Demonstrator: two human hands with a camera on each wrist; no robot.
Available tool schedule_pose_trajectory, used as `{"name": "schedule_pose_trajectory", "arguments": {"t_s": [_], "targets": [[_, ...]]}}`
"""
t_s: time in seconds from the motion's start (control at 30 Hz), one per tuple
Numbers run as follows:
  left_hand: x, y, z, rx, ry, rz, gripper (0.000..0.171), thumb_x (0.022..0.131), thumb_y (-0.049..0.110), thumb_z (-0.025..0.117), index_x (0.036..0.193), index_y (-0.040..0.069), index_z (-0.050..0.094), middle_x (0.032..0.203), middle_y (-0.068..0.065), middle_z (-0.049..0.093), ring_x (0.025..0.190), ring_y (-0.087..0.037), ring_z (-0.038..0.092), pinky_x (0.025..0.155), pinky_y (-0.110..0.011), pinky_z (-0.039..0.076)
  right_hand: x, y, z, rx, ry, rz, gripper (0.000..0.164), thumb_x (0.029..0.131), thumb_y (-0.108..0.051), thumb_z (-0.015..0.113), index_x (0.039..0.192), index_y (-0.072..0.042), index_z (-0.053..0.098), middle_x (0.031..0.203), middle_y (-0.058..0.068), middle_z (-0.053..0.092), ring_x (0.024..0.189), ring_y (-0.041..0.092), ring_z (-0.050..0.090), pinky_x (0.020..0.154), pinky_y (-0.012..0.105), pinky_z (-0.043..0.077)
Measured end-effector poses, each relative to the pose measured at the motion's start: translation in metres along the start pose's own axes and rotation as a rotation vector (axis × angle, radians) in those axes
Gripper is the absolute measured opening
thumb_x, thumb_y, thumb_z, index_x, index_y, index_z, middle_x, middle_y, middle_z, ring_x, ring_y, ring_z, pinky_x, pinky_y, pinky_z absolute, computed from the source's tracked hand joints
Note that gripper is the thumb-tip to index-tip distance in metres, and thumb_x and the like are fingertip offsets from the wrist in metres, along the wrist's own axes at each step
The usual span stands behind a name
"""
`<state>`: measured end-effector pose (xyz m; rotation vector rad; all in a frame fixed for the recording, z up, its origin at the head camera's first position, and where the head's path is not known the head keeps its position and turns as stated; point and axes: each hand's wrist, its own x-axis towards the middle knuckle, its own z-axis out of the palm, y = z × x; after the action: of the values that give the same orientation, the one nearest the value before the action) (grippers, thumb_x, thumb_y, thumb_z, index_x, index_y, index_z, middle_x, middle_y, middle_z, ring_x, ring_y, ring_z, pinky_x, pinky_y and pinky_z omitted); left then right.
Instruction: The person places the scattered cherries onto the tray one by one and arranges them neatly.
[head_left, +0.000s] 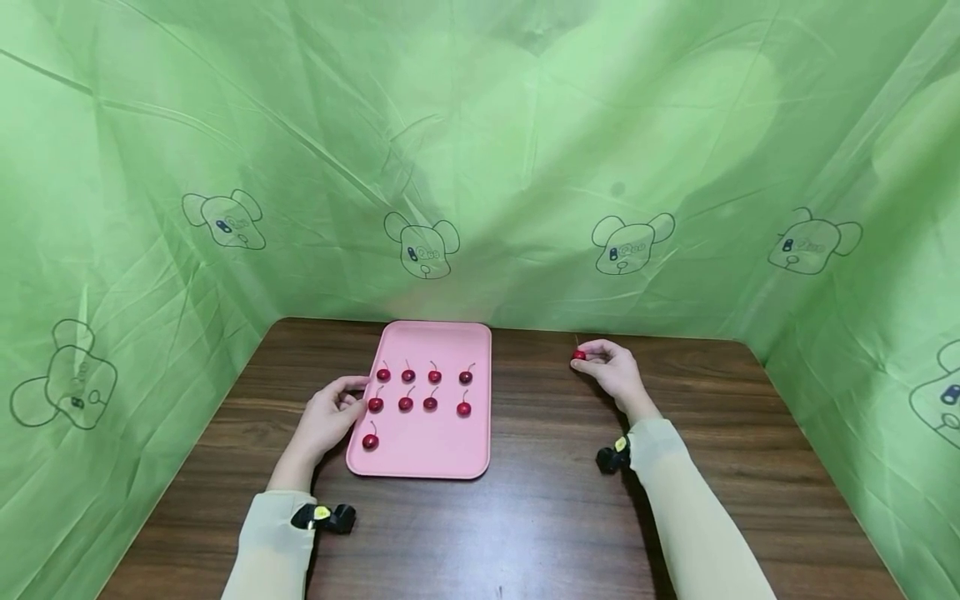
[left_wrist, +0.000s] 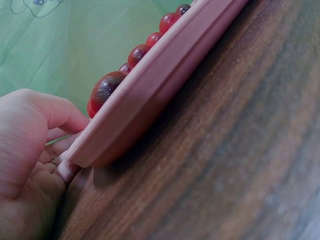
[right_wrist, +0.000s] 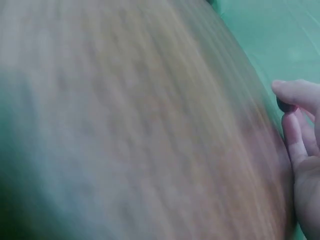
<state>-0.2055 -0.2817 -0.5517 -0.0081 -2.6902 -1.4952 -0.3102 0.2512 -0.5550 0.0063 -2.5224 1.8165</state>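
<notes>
A pink tray (head_left: pixel 427 458) lies on the wooden table, with several dark red cherries (head_left: pixel 406 404) in two rows across its middle. One more cherry (head_left: pixel 371 442) sits alone near its front left corner. At the tray's left edge, my left hand (head_left: pixel 324 423) grips the rim; the left wrist view has the thumb (left_wrist: pixel 65 112) at the rim and other fingers beneath the edge. To the right of the tray, my right hand (head_left: pixel 613 371) pinches a red cherry (head_left: pixel 578 355) by thumb and fingertips, its stem pointing up. The right wrist view is blurred, but that cherry (right_wrist: pixel 285 105) shows between the fingertips.
Brown wood tabletop (head_left: pixel 540 500) extends between the two arms and to the right. A green cloth (head_left: pixel 525 167) printed with bear heads hangs behind the table and along both sides. Each wrist wears a small black camera (head_left: pixel 342 518).
</notes>
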Motion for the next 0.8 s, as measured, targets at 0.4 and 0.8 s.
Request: {"name": "schedule_pose_trajectory", "arguments": {"t_s": [0.4,0.8], "targets": [[0.000,-0.001,0.000,0.006,0.009,-0.010,0.037,0.103,0.010,0.073,0.140,0.006,0.070,0.101,-0.011,0.069,0.087,-0.022,0.061,0.072,-0.024,0.052,-0.023,-0.017,0.017,0.033,0.052,-0.014,0.038,0.088,-0.011,0.093,0.119,0.000,0.075,0.110,0.012,0.077,0.092,0.008,0.069,0.077,0.020,0.055],[0.000,0.001,0.000,0.012,0.001,-0.003,0.037,0.104,0.009,0.071,0.141,0.006,0.069,0.101,-0.011,0.069,0.088,-0.023,0.062,0.072,-0.024,0.052,-0.045,-0.063,0.048,0.112,-0.006,-0.133,0.038,0.087,0.001,0.090,0.121,0.007,0.074,0.117,0.029,0.074,0.095,0.013,0.071,0.085,0.017,0.057]]}}
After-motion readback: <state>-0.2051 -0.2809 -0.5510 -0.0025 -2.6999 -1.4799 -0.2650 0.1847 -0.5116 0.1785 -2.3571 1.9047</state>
